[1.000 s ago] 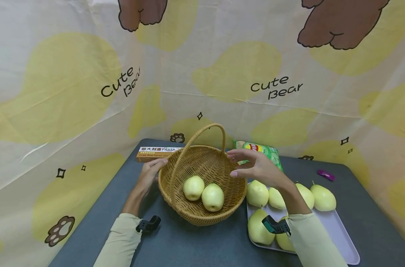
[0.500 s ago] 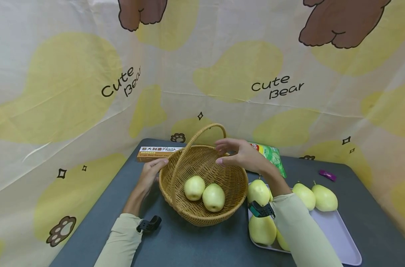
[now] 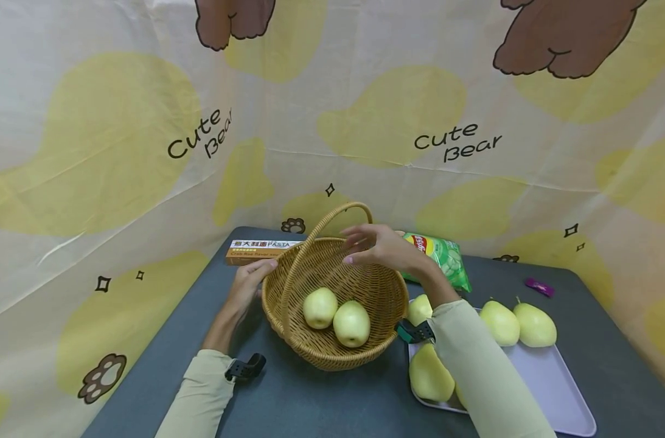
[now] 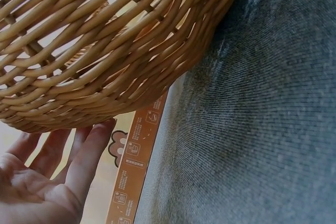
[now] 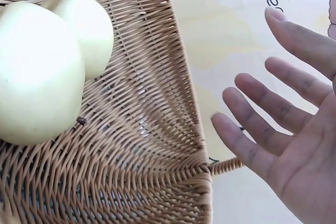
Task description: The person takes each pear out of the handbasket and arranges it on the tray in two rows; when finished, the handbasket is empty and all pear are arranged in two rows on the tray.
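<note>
A wicker basket point(image 3: 332, 363) with an arched handle point(image 3: 354, 204) stands mid-table, holding two pale green pears point(image 3: 351, 324). At its left rim, my left hand point(image 3: 246, 285) grips with the thumb over the edge; in the left wrist view its fingers point(image 4: 86, 158) lie against the outer wall. My right hand point(image 3: 384, 248) hovers over the basket's back right side, fingers spread and nothing held. From the right wrist view, this right hand point(image 5: 299, 145) is apart from the weave, near the handle's base. More pears point(image 3: 431, 374) lie on a lilac tray point(image 3: 553, 383), partly hidden by my right sleeve.
Behind the basket at left lies a pasta box point(image 3: 255, 252). A green chip bag point(image 3: 447, 258) is at back right, close to the basket. A small purple packet point(image 3: 539, 287) lies further right. A printed cloth point(image 3: 376, 121) hangs behind the table.
My right hand has moved left and slightly up, from the basket's right rim to over its back part. The left hand, basket and pears stay as they were.
</note>
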Available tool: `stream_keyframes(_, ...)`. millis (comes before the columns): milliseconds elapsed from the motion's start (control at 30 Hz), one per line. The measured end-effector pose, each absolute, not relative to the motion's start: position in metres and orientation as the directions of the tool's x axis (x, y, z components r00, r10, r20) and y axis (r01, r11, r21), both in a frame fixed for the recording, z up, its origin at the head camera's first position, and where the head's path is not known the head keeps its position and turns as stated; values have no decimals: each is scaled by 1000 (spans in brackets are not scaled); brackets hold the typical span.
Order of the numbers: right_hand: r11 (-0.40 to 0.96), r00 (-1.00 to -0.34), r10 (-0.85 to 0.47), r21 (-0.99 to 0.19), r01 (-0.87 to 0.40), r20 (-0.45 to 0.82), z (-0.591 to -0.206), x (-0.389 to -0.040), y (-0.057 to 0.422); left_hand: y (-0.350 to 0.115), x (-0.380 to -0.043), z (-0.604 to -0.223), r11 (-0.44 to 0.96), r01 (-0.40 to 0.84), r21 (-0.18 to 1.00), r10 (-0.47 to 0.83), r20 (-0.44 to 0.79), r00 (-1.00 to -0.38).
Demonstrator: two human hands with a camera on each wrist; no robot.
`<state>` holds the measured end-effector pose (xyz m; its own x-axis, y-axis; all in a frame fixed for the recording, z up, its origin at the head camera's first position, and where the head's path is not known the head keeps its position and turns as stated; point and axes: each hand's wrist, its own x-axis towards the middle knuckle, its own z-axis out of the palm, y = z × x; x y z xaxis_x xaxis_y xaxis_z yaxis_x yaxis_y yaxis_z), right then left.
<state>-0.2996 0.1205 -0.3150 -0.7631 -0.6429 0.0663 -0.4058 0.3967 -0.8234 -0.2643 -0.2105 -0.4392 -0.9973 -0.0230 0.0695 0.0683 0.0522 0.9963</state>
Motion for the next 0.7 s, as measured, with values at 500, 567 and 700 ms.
stream_keyframes(500,487,-687,-718,-786,-380,-112,-323,-311,98,-212,-264,-439,63,72,995,-13,73,-997)
stream_keyframes(567,498,-679,-721,-784,-370,-137,-327,-313,98,-212,-264,-439,63,70,996,-9,70,-997)
stream_keyframes(700,520,-669,-723,-774,-362,-173,-333,-316,97,-212,-264,-439,50,68,996,-15,69,-998)
